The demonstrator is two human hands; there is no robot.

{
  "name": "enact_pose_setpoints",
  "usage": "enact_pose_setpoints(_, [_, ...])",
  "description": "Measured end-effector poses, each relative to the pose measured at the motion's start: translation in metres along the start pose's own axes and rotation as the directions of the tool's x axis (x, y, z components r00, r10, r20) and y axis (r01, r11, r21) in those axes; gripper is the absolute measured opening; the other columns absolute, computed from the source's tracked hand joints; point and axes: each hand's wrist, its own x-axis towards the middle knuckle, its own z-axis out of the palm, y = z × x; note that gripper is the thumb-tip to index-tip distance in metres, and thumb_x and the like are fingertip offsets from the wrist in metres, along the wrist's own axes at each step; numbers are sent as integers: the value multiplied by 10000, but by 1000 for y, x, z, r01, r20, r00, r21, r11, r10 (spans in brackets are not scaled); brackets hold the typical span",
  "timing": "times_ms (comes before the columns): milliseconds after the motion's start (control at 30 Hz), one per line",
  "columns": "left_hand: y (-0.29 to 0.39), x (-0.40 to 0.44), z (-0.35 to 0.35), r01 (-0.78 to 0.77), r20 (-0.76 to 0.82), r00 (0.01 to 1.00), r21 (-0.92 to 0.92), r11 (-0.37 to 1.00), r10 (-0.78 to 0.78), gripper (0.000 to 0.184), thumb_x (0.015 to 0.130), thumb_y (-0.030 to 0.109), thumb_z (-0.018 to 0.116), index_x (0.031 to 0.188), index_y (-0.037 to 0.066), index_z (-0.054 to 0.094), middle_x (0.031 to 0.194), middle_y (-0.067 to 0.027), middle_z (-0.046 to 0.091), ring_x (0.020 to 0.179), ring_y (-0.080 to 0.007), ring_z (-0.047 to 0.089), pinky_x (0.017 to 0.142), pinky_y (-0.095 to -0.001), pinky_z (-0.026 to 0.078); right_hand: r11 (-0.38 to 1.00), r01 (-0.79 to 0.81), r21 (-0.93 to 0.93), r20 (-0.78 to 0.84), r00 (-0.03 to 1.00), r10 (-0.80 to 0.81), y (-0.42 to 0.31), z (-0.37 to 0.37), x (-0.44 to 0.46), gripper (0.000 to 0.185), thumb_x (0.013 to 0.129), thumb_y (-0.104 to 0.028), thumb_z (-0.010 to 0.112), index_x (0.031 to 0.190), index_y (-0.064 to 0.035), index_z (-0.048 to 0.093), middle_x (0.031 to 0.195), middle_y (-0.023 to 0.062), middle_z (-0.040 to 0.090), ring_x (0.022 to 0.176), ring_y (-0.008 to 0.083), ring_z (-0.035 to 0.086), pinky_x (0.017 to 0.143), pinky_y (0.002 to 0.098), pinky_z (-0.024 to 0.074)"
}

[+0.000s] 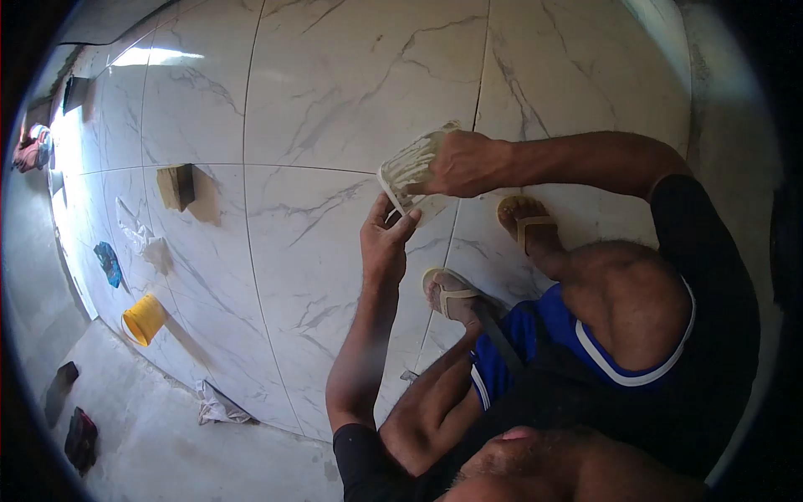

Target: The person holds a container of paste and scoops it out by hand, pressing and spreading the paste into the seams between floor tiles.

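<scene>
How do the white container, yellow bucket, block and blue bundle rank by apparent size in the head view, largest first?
1. White container, clearly largest though partly hidden
2. Yellow bucket and block, too alike to rank
3. Blue bundle

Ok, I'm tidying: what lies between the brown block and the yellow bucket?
In the head view, crumpled white plastic lies between the brown block and yellow bucket, with blue plastic beside that stretch.
</scene>
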Motion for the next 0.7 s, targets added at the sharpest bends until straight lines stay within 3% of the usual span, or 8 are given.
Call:
enact_pose_setpoints(167, [2,0,-9,-9,-10,1000,-3,1000,9,582,858,36,706,1400,-31,506,1241,-129,634,1098,-188,627,947,-296,498,991,-129,-27,250,959,132,15,17,-11,358,1039,-320,398,1322,-225,595,697,88,642,631,331,675,543,448,524])
enact_pose_setpoints(267, [3,0,-2,-2,-31,1000,31,1000,3,586,855,34,707,1401,-31,505,1241,-129,634,1103,-187,625,950,-301,498,999,-48,7,-29,998,48,10,7,-17,372,1059,-336,357,1308,-196,596,727,110,666,664,333,687,573,465,532])
enact_pose_setpoints(367, [1,2,3,-3,-2,1000,28,1000,3,583,855,31,703,1400,-31,506,1236,-127,636,1103,-185,624,949,-298,499,997,-73,24,-21,997,74,2,6,-6,401,1064,-344,341,1344,-177,574,723,127,667,676,334,692,585,468,535])
enact_pose_setpoints(467, [1,1,0,-4,-14,1000,52,999,4,586,855,25,702,1403,-31,503,1234,-125,636,1106,-186,623,948,-296,498,981,-192,1,252,950,185,10,11,-10,447,1037,-314,389,1448,-169,490,711,130,668,675,332,696,582,467,534])
enact_pose_setpoints(567, [-2,1,-3,-1,-33,999,37,999,3,597,850,26,712,1405,-32,500,1227,-122,637,1106,-186,622,952,-301,497,972,-235,14,273,936,222,11,5,-18,506,1003,-275,421,1494,-154,448,699,118,669,668,319,697,572,457,531])
enact_pose_setpoints(667, [-1,3,2,23,-7,1000,40,999,-23,602,848,18,716,1408,-31,499,1233,-125,638,1120,-191,621,959,-307,495,979,-193,71,32,981,191,4,-4,-19,540,971,-234,433,1485,-70,444,719,122,686,676,310,704,564,454,525])
enact_pose_setpoints(700, [-2,4,4,17,0,1000,52,999,-17,598,863,13,696,1421,-28,486,1258,-125,627,1140,-204,614,976,-326,492,978,-207,38,86,975,203,5,-1,-20,552,960,-220,437,1483,-44,436,720,125,689,678,307,706,564,450,525])
